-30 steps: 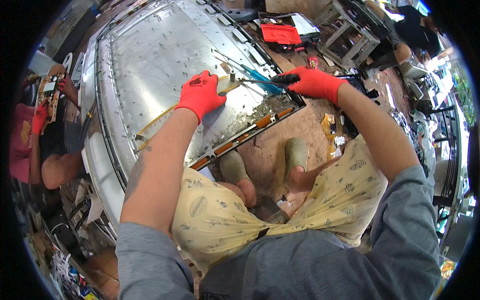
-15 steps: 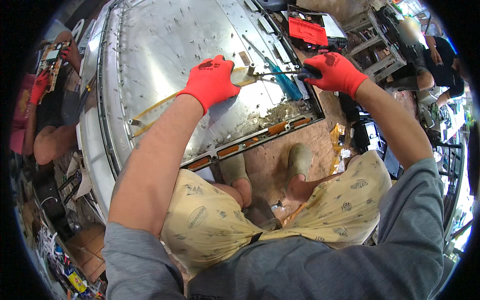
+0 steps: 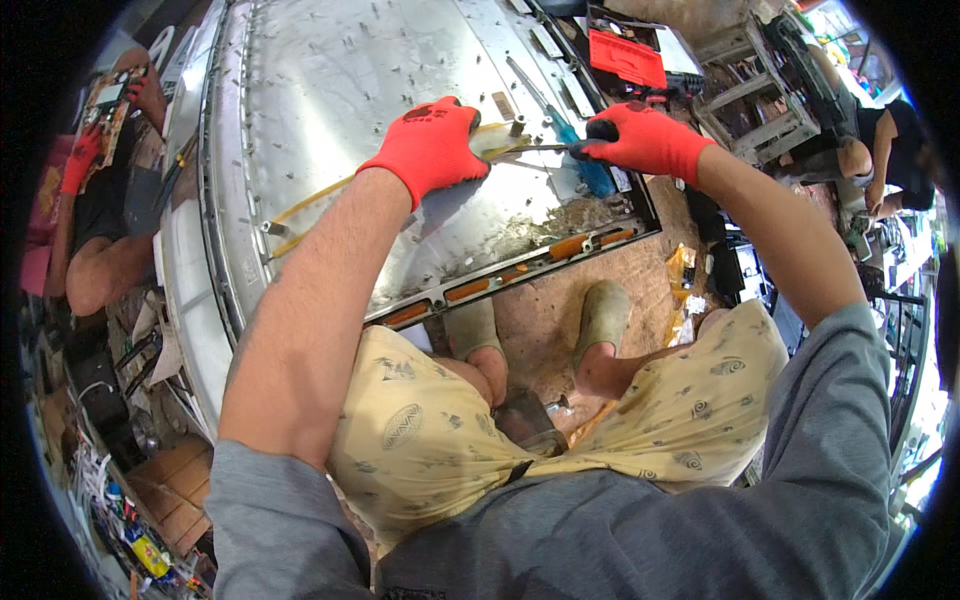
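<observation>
A large metal panel [image 3: 330, 70] with many small studs lies in front of me. A yellow band [image 3: 318, 203] runs across it between a short metal post [image 3: 272, 228] at the left and another post [image 3: 517, 126] at the right. My left hand [image 3: 425, 152], in a red glove with dark fingertips, is closed over the band near the right post. My right hand [image 3: 648, 143], gloved the same, grips a thin dark-shafted tool [image 3: 545, 148]; its handle is hidden. The shaft points left to the band beside the right post. Under it lies a blue-handled screwdriver [image 3: 594, 176].
Orange strips [image 3: 467, 290] line the panel's near edge, beside dirt. An open red-lidded case [image 3: 627, 58] stands beyond the right edge. At the far left, another person's gloved hands hold a circuit board [image 3: 103, 112]. A second person [image 3: 890, 150] is at the far right.
The tool's tip has shifted from the right post to the band just in front of it. My right hand has moved slightly left and nearer; the band is bent more by the post.
</observation>
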Demonstrator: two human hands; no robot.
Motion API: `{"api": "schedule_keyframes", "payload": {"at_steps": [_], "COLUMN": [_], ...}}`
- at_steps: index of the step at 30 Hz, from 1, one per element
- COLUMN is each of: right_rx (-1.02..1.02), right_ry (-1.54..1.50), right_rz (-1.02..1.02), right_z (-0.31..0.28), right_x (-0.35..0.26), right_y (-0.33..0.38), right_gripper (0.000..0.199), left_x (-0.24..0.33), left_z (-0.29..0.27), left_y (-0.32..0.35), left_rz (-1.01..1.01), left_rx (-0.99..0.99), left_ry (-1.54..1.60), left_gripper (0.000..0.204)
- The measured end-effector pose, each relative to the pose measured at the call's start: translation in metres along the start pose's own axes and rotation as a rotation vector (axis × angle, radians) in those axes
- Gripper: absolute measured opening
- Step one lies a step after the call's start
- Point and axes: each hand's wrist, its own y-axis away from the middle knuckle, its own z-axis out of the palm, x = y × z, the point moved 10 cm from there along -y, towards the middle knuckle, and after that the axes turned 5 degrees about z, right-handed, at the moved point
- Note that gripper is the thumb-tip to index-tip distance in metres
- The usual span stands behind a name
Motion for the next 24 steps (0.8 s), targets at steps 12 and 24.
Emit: {"api": "schedule_keyframes", "payload": {"at_steps": [12, 24], "right_rx": [-0.365, -0.166], "right_ry": [-0.967, -1.014], "right_rz": [0.504, 0.461], "right_z": [0.069, 0.077], "right_x": [-0.049, -0.082], "right_y": [0.071, 0.081], "right_gripper": [0.038, 0.044], "left_x": [-0.004, -0.006], "left_z": [-0.001, 0.0], "left_y": [0.008, 0.01], "left_rz": [0.082, 0.051], "left_rx": [0.052, 0.09], "left_ry": [0.055, 0.068], "left_gripper": [0.061, 0.061]}}
